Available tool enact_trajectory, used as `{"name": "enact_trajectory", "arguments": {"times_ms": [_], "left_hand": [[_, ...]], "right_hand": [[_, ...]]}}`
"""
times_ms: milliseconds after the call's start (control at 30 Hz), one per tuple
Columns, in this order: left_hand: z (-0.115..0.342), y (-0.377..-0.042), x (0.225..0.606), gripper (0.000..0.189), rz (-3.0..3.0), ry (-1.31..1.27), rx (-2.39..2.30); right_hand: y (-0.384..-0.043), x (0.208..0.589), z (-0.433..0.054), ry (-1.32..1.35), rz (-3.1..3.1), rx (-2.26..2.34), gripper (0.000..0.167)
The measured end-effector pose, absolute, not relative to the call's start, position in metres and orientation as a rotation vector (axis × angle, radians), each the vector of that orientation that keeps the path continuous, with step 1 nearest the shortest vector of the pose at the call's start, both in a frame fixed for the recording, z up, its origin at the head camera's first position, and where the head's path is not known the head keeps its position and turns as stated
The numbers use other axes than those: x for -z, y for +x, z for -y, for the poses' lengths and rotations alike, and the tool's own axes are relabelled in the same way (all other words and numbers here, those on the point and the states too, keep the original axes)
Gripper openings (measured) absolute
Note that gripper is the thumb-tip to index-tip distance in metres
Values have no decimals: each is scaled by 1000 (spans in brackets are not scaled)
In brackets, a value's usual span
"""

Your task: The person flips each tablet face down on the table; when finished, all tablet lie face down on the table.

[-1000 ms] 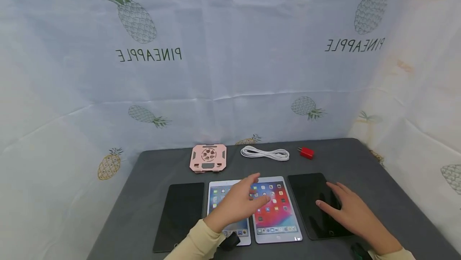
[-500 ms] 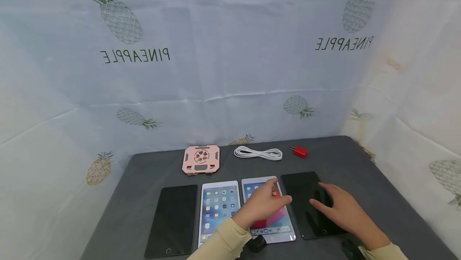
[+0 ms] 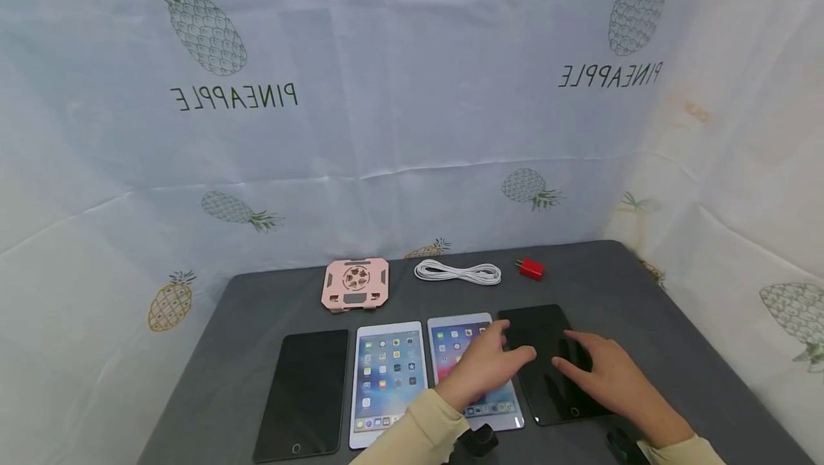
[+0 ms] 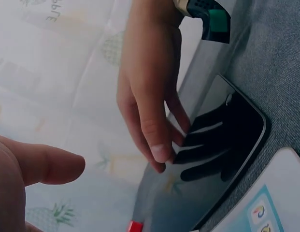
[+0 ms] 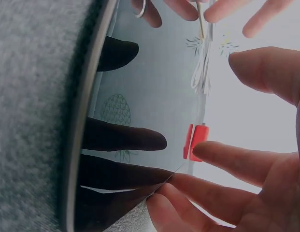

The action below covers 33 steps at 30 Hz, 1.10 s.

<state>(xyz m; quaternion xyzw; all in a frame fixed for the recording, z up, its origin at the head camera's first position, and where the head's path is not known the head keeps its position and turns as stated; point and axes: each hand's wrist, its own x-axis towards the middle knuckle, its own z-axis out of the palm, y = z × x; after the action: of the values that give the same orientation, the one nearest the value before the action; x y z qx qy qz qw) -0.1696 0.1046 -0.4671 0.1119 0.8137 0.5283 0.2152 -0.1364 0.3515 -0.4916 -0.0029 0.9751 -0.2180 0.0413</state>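
A black-screened tablet [image 3: 543,333] lies face up at the right end of a row of tablets. My right hand [image 3: 614,375] is at its right side, thumb and fingers spread, fingertips close at the glossy screen's edge in the right wrist view. My left hand [image 3: 486,368] hovers over a white tablet [image 3: 448,350] with a lit home screen, partly hiding it. Its thumb and fingers point toward the black tablet and overlap its left edge in the head view. The left wrist view shows the right hand's fingers reflected in the black tablet's glass [image 4: 236,121].
Left of these lie another lit white tablet [image 3: 389,372] and another dark tablet [image 3: 305,393]. Along the back of the grey table [image 3: 212,379] sit a pink square bracket-like piece [image 3: 355,285], a coiled white cable [image 3: 457,272] and a red plug charger [image 3: 531,269]. A pineapple-print curtain [image 3: 386,93] encloses the table.
My left hand has moved right, from between the two white tablets to the black tablet's left edge. The right hand stays at the black tablet. The head view has shifted slightly.
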Motion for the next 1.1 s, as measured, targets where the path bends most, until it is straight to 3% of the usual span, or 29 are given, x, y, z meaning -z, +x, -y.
{"name": "enact_trajectory", "arguments": {"times_ms": [1100], "left_hand": [[-112,-167,471,72,-2174,237,-1569]], "right_hand": [[-138,490,-350,-31,-2984,691,79]]}}
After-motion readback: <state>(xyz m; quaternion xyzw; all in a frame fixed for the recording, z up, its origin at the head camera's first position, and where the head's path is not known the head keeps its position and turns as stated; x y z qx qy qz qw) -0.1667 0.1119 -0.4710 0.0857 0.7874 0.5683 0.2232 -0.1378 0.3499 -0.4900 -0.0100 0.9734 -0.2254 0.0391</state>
